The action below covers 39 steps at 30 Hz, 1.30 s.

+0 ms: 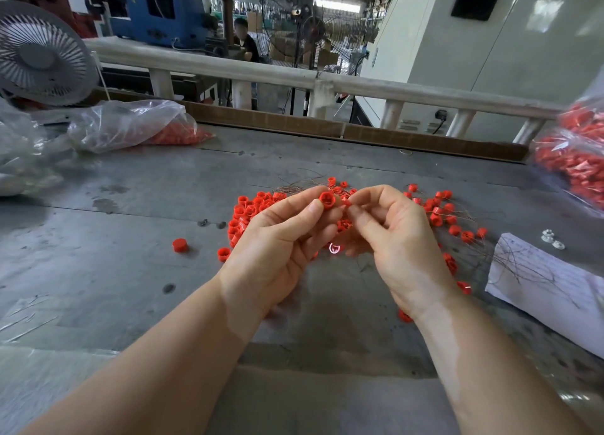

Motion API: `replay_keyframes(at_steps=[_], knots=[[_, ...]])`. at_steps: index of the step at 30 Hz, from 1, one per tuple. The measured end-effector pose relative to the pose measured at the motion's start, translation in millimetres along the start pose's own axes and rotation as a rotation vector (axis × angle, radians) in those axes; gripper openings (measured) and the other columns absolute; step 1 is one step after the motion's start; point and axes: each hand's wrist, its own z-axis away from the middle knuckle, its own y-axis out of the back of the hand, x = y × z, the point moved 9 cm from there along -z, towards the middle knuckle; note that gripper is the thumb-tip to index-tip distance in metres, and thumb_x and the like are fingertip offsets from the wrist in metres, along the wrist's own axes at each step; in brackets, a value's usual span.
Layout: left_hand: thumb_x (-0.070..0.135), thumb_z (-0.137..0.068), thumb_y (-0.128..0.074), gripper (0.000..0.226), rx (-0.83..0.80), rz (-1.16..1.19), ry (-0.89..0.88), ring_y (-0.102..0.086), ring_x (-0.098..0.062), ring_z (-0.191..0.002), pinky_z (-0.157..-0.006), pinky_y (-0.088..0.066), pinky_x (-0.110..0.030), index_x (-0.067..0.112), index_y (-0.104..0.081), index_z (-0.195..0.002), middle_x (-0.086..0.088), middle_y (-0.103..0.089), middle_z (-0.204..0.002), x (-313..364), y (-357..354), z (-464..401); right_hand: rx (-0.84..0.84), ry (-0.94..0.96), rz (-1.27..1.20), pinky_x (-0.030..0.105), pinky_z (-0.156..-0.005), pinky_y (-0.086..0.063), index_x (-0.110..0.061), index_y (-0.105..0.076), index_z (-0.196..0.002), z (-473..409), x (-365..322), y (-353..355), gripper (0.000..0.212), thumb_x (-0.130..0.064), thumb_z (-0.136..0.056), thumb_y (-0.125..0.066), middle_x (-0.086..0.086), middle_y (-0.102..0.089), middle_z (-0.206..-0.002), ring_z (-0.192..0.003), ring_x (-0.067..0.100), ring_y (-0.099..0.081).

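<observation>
Left hand (277, 238) pinched a red cap (327, 199), right hand (392, 235) pinched a small red bit (345, 202) beside it. Fingertip-only grips, so either could've dropped.

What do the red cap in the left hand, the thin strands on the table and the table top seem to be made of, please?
Red cap, pinched by the left hand: likely moulded plastic, uniform colour, soft sheen. The right hand pinches a small red piece beside it. Strands: probably thin metal wire, brownish and hair-fine. Table top: perhaps grey sheet metal, dull, stained, scuffed.
</observation>
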Motion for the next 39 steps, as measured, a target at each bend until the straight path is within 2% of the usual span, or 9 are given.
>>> replay_keyframes(at_steps=[5, 10, 14, 18, 21, 25, 32, 36, 39], knots=[[0.006, -0.070, -0.058, 0.021, -0.033, 0.049, 0.032, -0.071, -0.011, -0.072, -0.058, -0.055, -0.018, 0.013, -0.077, -0.072, -0.006, -0.074, -0.078, -3, -4, 1, -0.020, -0.035, -0.007, 0.037, -0.061, -0.057, -0.014, -0.058, -0.084, 1, 6, -4, 0.015, -0.003, -0.092, -0.054, -0.003, -0.069, -0.065, -0.059, 0.012, -0.066], [0.002, -0.071, -0.058, 0.020, -0.061, 0.104, 0.037, -0.072, -0.014, -0.074, -0.060, -0.056, -0.018, 0.010, -0.077, -0.073, -0.010, -0.073, -0.080, -4, -8, 2, -0.055, -0.065, -0.083, 0.021, -0.056, -0.053, -0.012, -0.061, -0.084, 3, 9, -11, 0.014, -0.001, -0.091, -0.055, -0.001, -0.070, -0.067, -0.063, 0.011, -0.068], [0.003, -0.071, -0.058, 0.020, -0.081, 0.114, 0.023, -0.072, -0.015, -0.075, -0.060, -0.056, -0.018, 0.009, -0.077, -0.074, -0.010, -0.073, -0.081, -2, -10, 2, -0.066, -0.101, -0.148, 0.018, -0.052, -0.051, -0.009, -0.061, -0.085, 4, 9, -14, 0.010, -0.003, -0.090, -0.056, -0.001, -0.068, -0.064, -0.059, 0.009, -0.066], [0.004, -0.073, -0.059, 0.019, -0.092, 0.083, -0.026, -0.071, -0.014, -0.076, -0.062, -0.056, -0.018, 0.010, -0.077, -0.076, -0.009, -0.073, -0.081, 1, -10, 2, -0.097, -0.175, -0.110, 0.017, -0.045, -0.045, -0.013, -0.062, -0.082, 7, 16, -17, 0.012, -0.006, -0.090, -0.057, -0.004, -0.066, -0.060, -0.053, 0.008, -0.062], [0.005, -0.072, -0.060, 0.018, -0.075, 0.062, -0.058, -0.071, -0.014, -0.076, -0.064, -0.056, -0.018, 0.009, -0.077, -0.077, -0.010, -0.073, -0.081, 4, -7, 1, -0.025, -0.195, -0.070, 0.017, -0.046, -0.044, -0.013, -0.064, -0.079, 6, 21, -9, 0.014, -0.002, -0.087, -0.060, -0.004, -0.065, -0.062, -0.058, 0.012, -0.060], [0.007, -0.070, -0.062, 0.016, -0.039, 0.022, -0.091, -0.072, -0.014, -0.075, -0.063, -0.055, -0.018, 0.010, -0.077, -0.074, -0.010, -0.073, -0.079, 5, -3, 0, 0.148, -0.055, -0.112, 0.015, -0.045, -0.044, -0.014, -0.063, -0.076, 2, 4, 12, 0.023, 0.007, -0.085, -0.059, -0.004, -0.066, -0.062, -0.057, 0.006, -0.062], [0.007, -0.069, -0.063, 0.017, -0.020, -0.038, -0.111, -0.071, -0.015, -0.079, -0.065, -0.055, -0.018, 0.009, -0.077, -0.078, -0.010, -0.074, -0.082, 5, -1, 0, 0.139, 0.116, -0.070, 0.015, -0.049, -0.044, -0.017, -0.065, -0.080, 5, -15, 11, 0.021, 0.002, -0.085, -0.062, -0.004, -0.067, -0.069, -0.057, 0.006, -0.058], [0.008, -0.068, -0.063, 0.017, -0.021, -0.070, -0.144, -0.071, -0.016, -0.081, -0.068, -0.055, -0.019, 0.010, -0.077, -0.077, -0.009, -0.074, -0.082, 6, -3, 1, 0.138, 0.165, 0.034, 0.018, -0.051, -0.045, -0.023, -0.067, -0.078, 6, -18, 9, 0.015, -0.009, -0.081, -0.066, -0.004, -0.066, -0.067, -0.049, 0.006, -0.051], [0.008, -0.067, -0.064, 0.017, -0.009, -0.088, -0.166, -0.071, -0.014, -0.079, -0.069, -0.055, -0.020, 0.011, -0.077, -0.077, -0.008, -0.074, -0.081, 8, -2, 1, 0.159, 0.191, 0.064, 0.020, -0.057, -0.044, -0.027, -0.067, -0.076, 6, -20, 9, 0.009, -0.018, -0.077, -0.067, -0.008, -0.067, -0.069, -0.054, 0.003, -0.053]])
